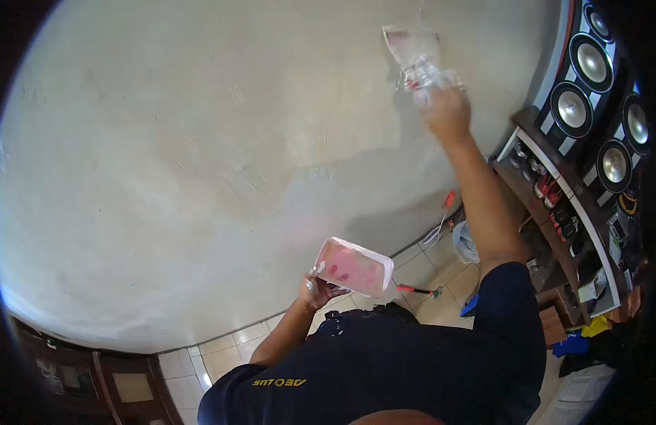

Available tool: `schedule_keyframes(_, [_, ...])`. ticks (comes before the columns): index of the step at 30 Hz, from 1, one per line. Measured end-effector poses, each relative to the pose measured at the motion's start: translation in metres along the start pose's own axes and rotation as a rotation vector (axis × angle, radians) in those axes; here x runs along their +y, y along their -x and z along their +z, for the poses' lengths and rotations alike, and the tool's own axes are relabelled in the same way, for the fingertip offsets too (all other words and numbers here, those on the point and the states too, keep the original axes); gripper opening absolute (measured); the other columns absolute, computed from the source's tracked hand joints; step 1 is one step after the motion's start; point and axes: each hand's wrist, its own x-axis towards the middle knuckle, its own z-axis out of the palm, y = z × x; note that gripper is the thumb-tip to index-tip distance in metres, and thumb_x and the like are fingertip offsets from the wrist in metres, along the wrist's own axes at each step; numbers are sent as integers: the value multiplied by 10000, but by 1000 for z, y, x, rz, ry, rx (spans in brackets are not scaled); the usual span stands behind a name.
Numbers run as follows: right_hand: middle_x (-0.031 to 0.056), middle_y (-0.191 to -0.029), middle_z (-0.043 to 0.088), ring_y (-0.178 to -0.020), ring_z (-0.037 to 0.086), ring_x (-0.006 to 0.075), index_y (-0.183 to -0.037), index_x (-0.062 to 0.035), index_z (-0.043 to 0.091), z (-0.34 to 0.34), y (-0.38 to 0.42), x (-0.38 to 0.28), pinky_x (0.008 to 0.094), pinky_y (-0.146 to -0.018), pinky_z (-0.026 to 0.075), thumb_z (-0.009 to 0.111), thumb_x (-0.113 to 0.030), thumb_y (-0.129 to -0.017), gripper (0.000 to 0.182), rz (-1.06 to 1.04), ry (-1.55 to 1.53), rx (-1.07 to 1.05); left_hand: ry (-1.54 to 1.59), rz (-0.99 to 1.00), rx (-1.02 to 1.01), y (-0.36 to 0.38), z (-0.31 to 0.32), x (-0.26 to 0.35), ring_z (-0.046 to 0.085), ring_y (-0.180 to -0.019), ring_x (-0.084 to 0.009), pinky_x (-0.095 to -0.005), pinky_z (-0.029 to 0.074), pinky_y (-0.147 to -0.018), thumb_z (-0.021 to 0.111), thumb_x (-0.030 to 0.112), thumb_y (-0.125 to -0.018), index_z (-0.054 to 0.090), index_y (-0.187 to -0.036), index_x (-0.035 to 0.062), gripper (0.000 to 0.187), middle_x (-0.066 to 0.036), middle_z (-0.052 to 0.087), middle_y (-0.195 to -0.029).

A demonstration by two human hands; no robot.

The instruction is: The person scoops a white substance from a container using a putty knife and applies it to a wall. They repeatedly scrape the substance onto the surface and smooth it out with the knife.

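Note:
High on the wall (221, 142), my right hand (445, 106) is closed around a crumpled piece of clear plastic (420, 60), whose flat upper part lies against the wall surface. Lower down, my left hand (317, 289) grips the left edge of a shallow pinkish tray (352, 267) with pink smears inside. White material coats some of the left fingers. The wall beside the plastic shows patches and streaks of differing tone.
Speakers (592, 64) and a curved shelf (547, 159) holding shoes stand at the right. A red-handled tool (416, 290) lies on the tiled floor (438, 312), near a plastic bag (464, 242). Dark wooden furniture (65, 375) is at lower left.

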Motion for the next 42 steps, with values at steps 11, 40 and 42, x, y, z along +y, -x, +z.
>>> schedule_keyframes(11, [131,-902,634,-776,600,275,-766,-52,636,-28,131,-70,372,-636,502,643,-135,-685,117,-104,-709,-326,129,106,131,-5,12,-12,480,-1115,-395,-592,425,-878,504,394,-818,372,-1286,35,604,-187,441,-1263])
schedule_keyframes(40, [211,-1195,506,-931,590,331,-1336,-37,317,-6,193,-70,444,-718,529,510,-361,-877,594,1628,-2892,-1084,204,486,411,-29,75,-26,502,-1108,-364,-575,407,-900,514,444,-764,373,-1300,62,674,-162,479,-1239])
schedule_keyframes(42, [106,-1171,474,-983,514,205,-1336,-44,334,-2,219,-60,332,-813,446,578,-330,-842,621,1298,-2559,-1112,166,506,383,-29,83,-19,503,-1107,-368,-576,420,-891,513,424,-769,365,-1299,53,664,-168,483,-1230])
